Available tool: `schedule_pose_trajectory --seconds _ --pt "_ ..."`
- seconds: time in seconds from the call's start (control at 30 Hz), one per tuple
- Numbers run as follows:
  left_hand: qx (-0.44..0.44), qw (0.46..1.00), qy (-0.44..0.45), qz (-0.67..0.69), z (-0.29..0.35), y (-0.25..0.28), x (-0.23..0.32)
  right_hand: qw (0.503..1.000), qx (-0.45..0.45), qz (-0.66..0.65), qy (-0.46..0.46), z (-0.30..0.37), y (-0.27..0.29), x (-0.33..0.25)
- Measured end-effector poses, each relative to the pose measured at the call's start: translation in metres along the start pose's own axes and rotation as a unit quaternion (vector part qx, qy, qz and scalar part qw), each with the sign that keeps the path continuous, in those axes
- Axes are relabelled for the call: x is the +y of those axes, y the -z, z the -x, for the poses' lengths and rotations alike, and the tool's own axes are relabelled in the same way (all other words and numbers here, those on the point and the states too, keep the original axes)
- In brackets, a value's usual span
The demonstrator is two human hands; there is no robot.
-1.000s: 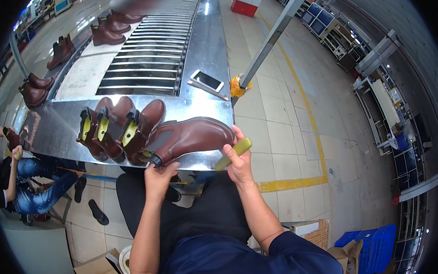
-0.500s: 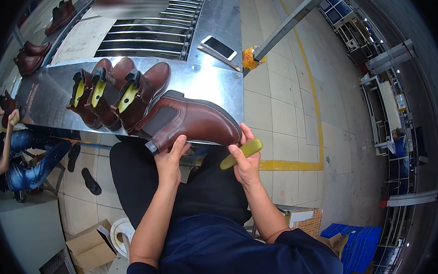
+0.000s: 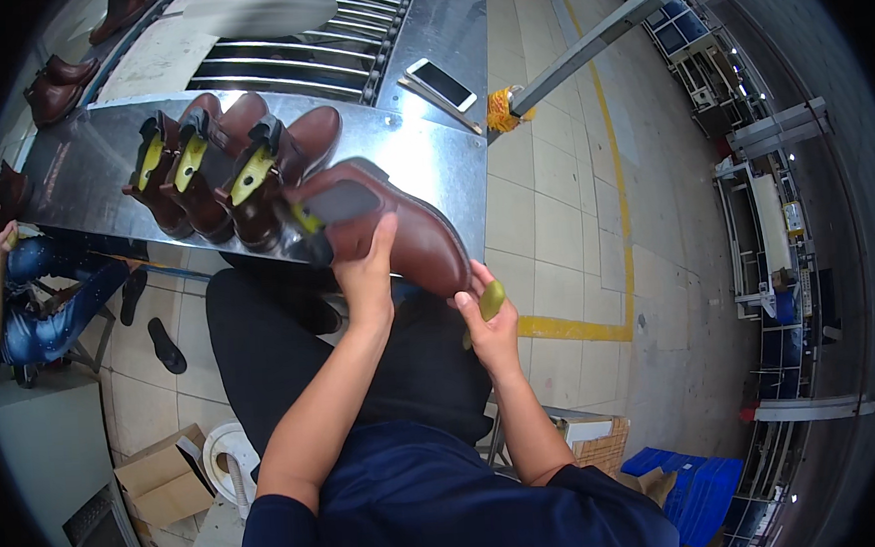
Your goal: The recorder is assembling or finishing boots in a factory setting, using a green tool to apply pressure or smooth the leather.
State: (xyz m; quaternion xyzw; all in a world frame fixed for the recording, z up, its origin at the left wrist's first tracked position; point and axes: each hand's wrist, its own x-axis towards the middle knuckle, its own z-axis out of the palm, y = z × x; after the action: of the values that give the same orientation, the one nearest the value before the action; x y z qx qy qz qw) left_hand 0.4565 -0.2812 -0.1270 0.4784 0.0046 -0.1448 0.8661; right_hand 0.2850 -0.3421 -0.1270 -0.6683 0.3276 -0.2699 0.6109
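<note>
A dark brown ankle boot (image 3: 410,235) with an elastic side panel is held on its side at the table's near edge. Its toe points right and toward me. My left hand (image 3: 366,283) grips the boot's heel and shaft side, thumb lying along the leather. At the toe, my right hand (image 3: 494,335) supports the boot with its fingertips. That hand also pinches an olive-green, rounded flat bar (image 3: 493,295), whose exact kind I cannot make out. Several matching boots (image 3: 253,210) stand just beyond on the left, showing yellow-green linings.
The metal table (image 3: 411,170) carries a white phone (image 3: 443,85) near its right edge, with a roller conveyor (image 3: 309,56) behind. A post with yellow wrapping (image 3: 508,109) rises beside it. On the left, a co-worker's hand (image 3: 7,237) holds another boot. Cardboard (image 3: 165,481) lies at lower left.
The boot has tipped and turned, its toe swinging nearer me and its opening now showing. My left hand has moved right and up along it. The green bar has turned more upright.
</note>
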Motion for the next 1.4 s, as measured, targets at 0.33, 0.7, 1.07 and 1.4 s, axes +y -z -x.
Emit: schedule_pose_trajectory --seconds 0.33,0.7,1.07,1.4 --pt "0.001 0.977 -0.134 -0.166 -0.029 -0.006 -0.047 0.979 0.146 -0.14 0.033 -0.034 0.025 -0.032" --pt "-0.014 0.982 -0.098 -0.162 -0.021 -0.005 -0.038 0.946 0.187 -0.254 0.074 -0.101 -0.005 -0.049" --pt "-0.023 0.992 -0.043 -0.12 -0.028 -0.007 -0.033 0.985 0.129 -0.113 -0.008 -0.136 -0.027 -0.059" --pt "-0.037 0.989 -0.034 -0.139 -0.031 -0.008 -0.03 0.993 0.078 -0.079 -0.045 -0.159 -0.037 -0.065"
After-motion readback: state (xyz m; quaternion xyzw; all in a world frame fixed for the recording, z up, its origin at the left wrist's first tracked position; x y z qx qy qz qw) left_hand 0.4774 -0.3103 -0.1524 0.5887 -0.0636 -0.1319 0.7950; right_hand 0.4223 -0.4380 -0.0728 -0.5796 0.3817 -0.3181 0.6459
